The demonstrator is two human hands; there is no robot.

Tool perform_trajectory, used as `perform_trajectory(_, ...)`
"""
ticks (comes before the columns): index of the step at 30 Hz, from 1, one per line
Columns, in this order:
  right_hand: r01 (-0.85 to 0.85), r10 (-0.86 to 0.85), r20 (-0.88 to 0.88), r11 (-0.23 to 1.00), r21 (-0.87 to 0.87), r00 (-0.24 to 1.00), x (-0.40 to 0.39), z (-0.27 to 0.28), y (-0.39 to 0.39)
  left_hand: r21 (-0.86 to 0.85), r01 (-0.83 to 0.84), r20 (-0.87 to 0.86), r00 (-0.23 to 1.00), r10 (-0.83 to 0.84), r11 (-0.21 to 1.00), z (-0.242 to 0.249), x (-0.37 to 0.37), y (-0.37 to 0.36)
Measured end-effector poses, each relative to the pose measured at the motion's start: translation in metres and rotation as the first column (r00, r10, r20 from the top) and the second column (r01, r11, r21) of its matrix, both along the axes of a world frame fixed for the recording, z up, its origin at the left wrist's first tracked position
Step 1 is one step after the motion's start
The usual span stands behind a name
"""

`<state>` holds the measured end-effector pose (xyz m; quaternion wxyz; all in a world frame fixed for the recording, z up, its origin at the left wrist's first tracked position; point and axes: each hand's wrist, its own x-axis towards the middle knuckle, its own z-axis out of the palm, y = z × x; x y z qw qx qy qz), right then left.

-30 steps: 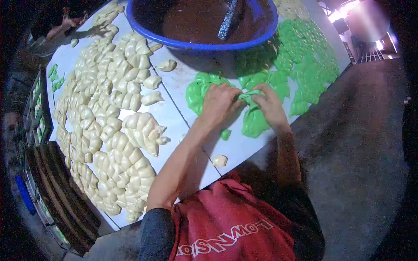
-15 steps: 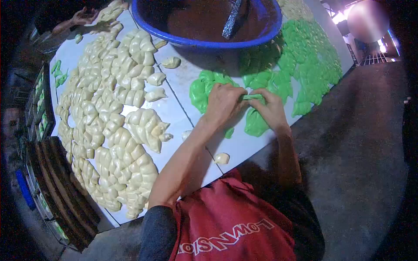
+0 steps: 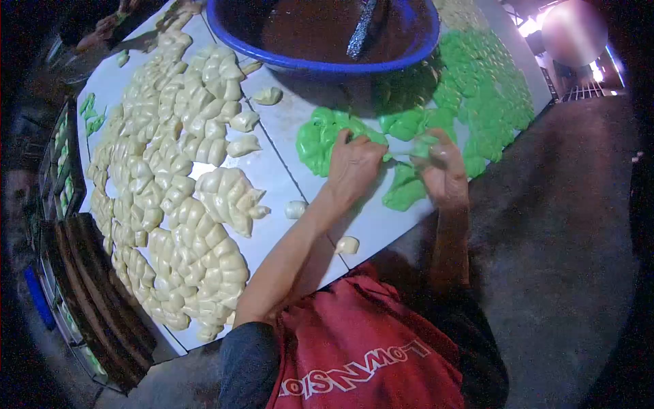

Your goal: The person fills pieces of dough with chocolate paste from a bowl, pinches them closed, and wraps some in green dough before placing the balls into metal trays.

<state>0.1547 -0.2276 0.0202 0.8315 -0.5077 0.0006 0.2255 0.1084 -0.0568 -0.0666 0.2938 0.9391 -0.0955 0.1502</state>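
Note:
Glossy green dough pieces [image 3: 319, 143] lie on the white table [image 3: 368, 225] around both hands. My left hand [image 3: 355, 167] is closed at the right edge of one green cluster, its fingertips pressed together on a bit of green dough. To its right my right hand [image 3: 441, 167] is raised, blurred by motion, with a small green dough piece [image 3: 424, 145] between thumb and fingers. Another green piece [image 3: 405, 191] rests on the table below and between the hands.
A blue basin [image 3: 327, 67] with brown contents and a metal tool [image 3: 361, 31] stands ahead. Many cream dough pieces [image 3: 204, 252] cover the left side. Stacked trays [image 3: 95, 293] stand at lower left. Another person's hand [image 3: 99, 34] is at upper left.
My hands have moved apart, the right one rightward with green dough. The green strip held between them is no longer whole. The other person's hand has shifted at upper left.

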Motion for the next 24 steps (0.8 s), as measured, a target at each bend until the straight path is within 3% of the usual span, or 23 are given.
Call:
perform_trajectory(1,-0.152,0.153,0.019,0.988,-0.035,0.988,0.007,-0.005,-0.009,0.010,0.039,-0.100,0.994,-0.038,0.999,0.003,-0.002,0.002)
perform_trajectory(2,-0.192,0.223,0.072,0.935,-0.298,0.972,0.007,-0.003,-0.011,-0.007,0.044,-0.092,0.995,-0.045,0.999,0.007,-0.004,0.004)
perform_trajectory(4,-0.187,0.385,0.102,0.641,-0.744,0.917,0.002,-0.001,-0.014,-0.040,0.052,-0.086,0.995,-0.055,0.998,0.012,-0.013,0.008)
perform_trajectory(5,-0.010,0.557,0.260,0.434,-0.901,0.789,0.001,0.002,-0.018,-0.083,0.083,-0.104,0.990,-0.092,0.993,0.013,-0.016,0.011)
perform_trajectory(8,0.239,0.781,0.372,0.288,-0.927,0.501,-0.002,0.006,-0.028,-0.015,0.144,-0.126,0.981,-0.145,0.989,0.007,-0.013,0.014)
perform_trajectory(13,0.031,0.903,0.100,0.096,-0.995,0.418,0.009,0.034,-0.051,0.100,0.092,-0.135,0.988,-0.078,0.991,0.002,-0.010,0.010)
perform_trajectory(16,-0.278,0.821,-0.034,0.153,-0.948,0.570,0.011,0.057,-0.061,0.071,0.081,-0.157,0.985,-0.069,0.994,0.007,-0.012,0.007)
perform_trajectory(17,-0.281,0.779,0.018,0.247,-0.928,0.627,0.013,0.046,-0.071,0.032,0.045,-0.112,0.993,-0.041,0.998,0.005,-0.015,0.003)
perform_trajectory(20,-0.398,0.541,-0.121,0.431,-0.810,0.832,0.011,0.046,-0.061,-0.017,-0.058,0.059,0.996,0.059,0.998,0.041,-0.028,-0.007)
perform_trajectory(24,-0.346,0.428,-0.080,0.591,-0.729,0.900,0.002,0.035,-0.045,-0.162,0.221,0.041,0.975,-0.217,0.962,0.031,-0.023,-0.020)
